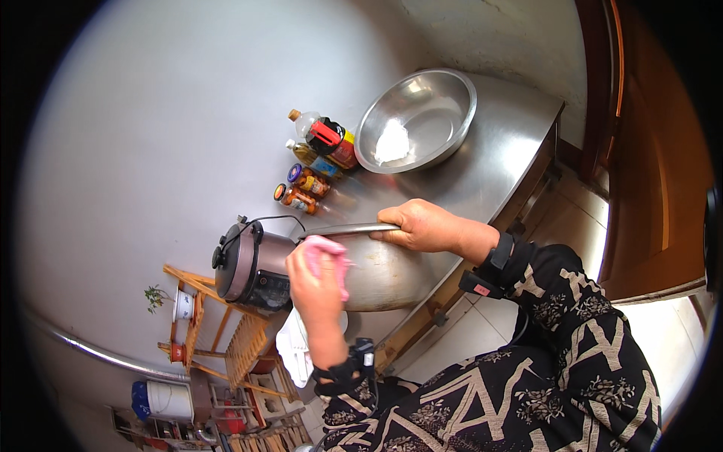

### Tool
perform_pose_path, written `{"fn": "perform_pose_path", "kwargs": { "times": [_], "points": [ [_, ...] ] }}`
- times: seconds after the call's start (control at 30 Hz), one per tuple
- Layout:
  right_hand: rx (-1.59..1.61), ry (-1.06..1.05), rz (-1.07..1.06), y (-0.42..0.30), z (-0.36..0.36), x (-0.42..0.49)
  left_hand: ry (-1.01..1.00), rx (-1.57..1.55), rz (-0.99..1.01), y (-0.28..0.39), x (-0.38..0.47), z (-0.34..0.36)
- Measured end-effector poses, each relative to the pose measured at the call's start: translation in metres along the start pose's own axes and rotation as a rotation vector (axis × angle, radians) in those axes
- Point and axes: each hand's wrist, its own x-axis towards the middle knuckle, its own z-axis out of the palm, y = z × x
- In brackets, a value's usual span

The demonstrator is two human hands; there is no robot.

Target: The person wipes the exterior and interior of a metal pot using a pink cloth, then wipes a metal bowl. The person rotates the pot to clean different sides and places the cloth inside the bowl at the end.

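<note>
A large metal basin is tilted up over the steel countertop, its stained outer side in view. My right hand grips its rim, thumb on one side and fingers on the other. My left hand holds a crumpled pink cloth against or close to the basin's outer side near the rim; this hand is slightly blurred. The inside of the basin is hidden. Farther back on the counter stands a wide, shiny metal basin with something bright white, perhaps a reflection, inside.
An electric pressure cooker with a cord stands left of the tilted basin. Bottles and food jars line the wall. A white plastic item lies below my left hand. The steel counter ends beside a wooden door.
</note>
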Motion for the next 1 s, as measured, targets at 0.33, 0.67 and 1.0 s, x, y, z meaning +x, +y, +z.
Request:
{"fn": "perform_pose_path", "kwargs": {
  "times": [0.33,0.67,1.0],
  "points": [
    [0.076,0.014,0.03,0.001,0.027,-0.004,0.215,0.364,0.314,0.043,-0.019,0.026],
    [0.065,0.011,0.043,0.003,0.022,-0.003,-0.161,-0.912,-0.696,-0.129,0.047,0.026],
    [0.032,0.024,0.042,0.008,0.025,-0.005,0.025,0.103,0.067,0.0,-0.003,-0.004]
  ]
}}
